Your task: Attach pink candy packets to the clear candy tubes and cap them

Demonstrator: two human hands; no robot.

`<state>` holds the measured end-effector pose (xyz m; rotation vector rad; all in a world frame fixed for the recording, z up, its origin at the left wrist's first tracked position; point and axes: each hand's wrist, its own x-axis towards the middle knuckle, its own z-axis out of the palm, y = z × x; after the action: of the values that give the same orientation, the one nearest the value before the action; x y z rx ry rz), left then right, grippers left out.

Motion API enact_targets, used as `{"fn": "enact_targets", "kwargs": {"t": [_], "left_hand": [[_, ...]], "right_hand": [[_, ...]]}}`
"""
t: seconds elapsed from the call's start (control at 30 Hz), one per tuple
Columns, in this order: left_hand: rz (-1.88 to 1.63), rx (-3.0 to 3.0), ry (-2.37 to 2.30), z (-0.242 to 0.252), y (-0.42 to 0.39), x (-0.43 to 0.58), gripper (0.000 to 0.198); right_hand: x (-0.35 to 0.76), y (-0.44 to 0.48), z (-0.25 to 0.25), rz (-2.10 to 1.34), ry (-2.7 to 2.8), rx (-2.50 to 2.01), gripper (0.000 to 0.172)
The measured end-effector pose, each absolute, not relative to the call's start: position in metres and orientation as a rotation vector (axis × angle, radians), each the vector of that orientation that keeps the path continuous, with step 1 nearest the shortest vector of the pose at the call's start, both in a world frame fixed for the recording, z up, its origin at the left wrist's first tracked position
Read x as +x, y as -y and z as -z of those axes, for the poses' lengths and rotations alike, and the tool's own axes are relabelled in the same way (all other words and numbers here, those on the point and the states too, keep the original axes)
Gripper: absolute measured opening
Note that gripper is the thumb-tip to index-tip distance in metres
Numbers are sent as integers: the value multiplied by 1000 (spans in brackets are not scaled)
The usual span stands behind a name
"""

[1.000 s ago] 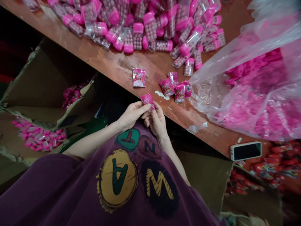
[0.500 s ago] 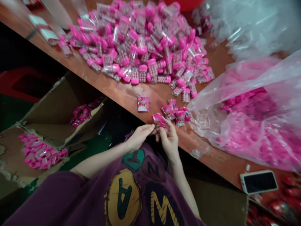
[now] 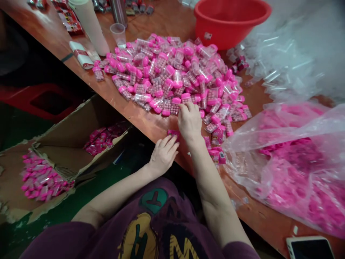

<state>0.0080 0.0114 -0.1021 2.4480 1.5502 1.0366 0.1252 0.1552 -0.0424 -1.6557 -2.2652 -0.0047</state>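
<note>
A big heap of small clear bottles with pink caps and pink candy balls (image 3: 157, 88) lies on the table. My right hand (image 3: 190, 120) is at the heap's front edge, its fingers bent down and closed on one candy bottle (image 3: 175, 107), though the fingertips are partly hidden. Nearer the table edge, my left hand (image 3: 164, 154) lies with fingers stretched out over a small pink printed packet (image 3: 173, 133), covering part of it. Several more pink packets (image 3: 217, 136) sit just right of my right forearm.
Behind the heap stand a red basin (image 3: 230, 23), a plastic cup (image 3: 118, 34) and a pale tumbler (image 3: 90, 27). At right lie clear empty bottles (image 3: 285, 68), a bag of pink caps (image 3: 291, 169) and a phone (image 3: 309, 247). An open cardboard box (image 3: 67, 133) is below left.
Both hands were together at the table edge holding a pink packet. My right hand has moved away to the heap; my left has flattened over a packet. The view has tilted up.
</note>
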Motion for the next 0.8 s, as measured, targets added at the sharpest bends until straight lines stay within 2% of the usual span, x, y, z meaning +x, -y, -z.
{"fn": "enact_targets", "kwargs": {"t": [0.13, 0.3, 0.53, 0.67, 0.8], "left_hand": [[-826, 2670, -1580, 120, -15, 12, 34], [-961, 2661, -1564, 130, -15, 10, 33], [-1038, 2590, -1524, 136, -14, 6, 33], [-1032, 2591, -1509, 130, -13, 3, 31], [-819, 2503, -1569, 112, -17, 1, 35]], "right_hand": [[108, -194, 44, 36, 2429, -1614, 44], [111, -181, 49, -22, 2562, -1609, 48], [128, -148, 65, -231, 2528, -1639, 42], [135, -132, 73, -227, 2439, -1738, 45], [131, -124, 75, -178, 2342, -1873, 52]]}}
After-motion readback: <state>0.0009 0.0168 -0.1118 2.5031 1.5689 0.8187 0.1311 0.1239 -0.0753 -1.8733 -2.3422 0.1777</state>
